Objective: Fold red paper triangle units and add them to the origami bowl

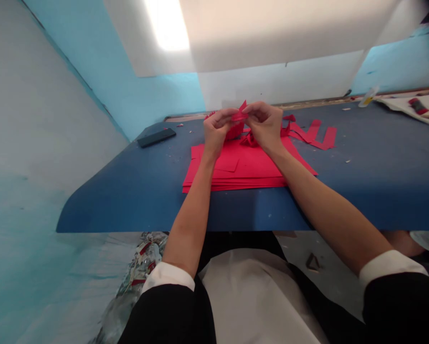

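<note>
Between my two hands, above the back of a stack of red paper sheets (250, 165), is a small folded piece of red paper (240, 114). My left hand (217, 128) pinches its left side, fingers closed. The right side is pinched by the thumb and fingers of my right hand (266, 125). A pointed tip of the piece sticks up between the fingertips. Crumpled or folded red pieces (249, 139) lie on the stack behind and below my hands, partly hidden by them.
Red paper strips (320, 136) lie right of the stack on the blue table (372, 167). A dark phone-like object (157, 137) is at the left. A small bottle (368, 97) and whitish sheets with a red item (418, 106) sit at the back right, near the wall.
</note>
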`<state>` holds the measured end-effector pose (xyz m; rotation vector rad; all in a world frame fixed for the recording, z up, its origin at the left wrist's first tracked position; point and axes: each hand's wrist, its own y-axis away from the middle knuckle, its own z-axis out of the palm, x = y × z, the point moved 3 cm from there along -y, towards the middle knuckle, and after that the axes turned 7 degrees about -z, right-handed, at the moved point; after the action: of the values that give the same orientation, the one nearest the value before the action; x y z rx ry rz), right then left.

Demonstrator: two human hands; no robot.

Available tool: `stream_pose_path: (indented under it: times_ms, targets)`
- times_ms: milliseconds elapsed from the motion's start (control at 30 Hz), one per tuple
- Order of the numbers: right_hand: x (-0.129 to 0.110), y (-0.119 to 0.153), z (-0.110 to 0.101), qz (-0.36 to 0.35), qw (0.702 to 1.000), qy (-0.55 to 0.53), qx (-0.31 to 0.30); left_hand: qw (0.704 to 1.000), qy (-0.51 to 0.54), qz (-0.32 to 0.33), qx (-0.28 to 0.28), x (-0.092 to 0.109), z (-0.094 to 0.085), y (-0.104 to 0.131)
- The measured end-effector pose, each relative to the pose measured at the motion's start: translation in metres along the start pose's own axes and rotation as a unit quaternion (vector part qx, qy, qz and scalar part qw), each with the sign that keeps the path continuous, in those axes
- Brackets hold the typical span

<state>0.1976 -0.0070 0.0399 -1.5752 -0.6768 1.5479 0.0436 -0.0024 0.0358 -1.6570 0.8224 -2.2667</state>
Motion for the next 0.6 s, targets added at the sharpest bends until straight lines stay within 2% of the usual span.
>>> stream_pose_path:
  times_ms: [167,300,467,600]
  targets:
    - [-0.003,0.002,0.001,-0.024,0.999,-0.022,-0.01,0.998,-0.047,0.029,0.01,0.005,0.003,0.002]
    - [-0.007,0.002,0.001,-0.018,1.0,0.019,-0.01,0.996,-0.074,0.012,0.038,0.005,0.003,0.002]
    - [-0.002,-0.001,-0.003,-0.008,0.999,0.035,-0.001,0.998,-0.053,0.003,0.022,0.005,0.003,0.002]
    - [0.003,-0.002,-0.001,-0.011,1.0,0.014,-0.024,0.998,-0.049,-0.006,0.035,0.002,0.002,0.001]
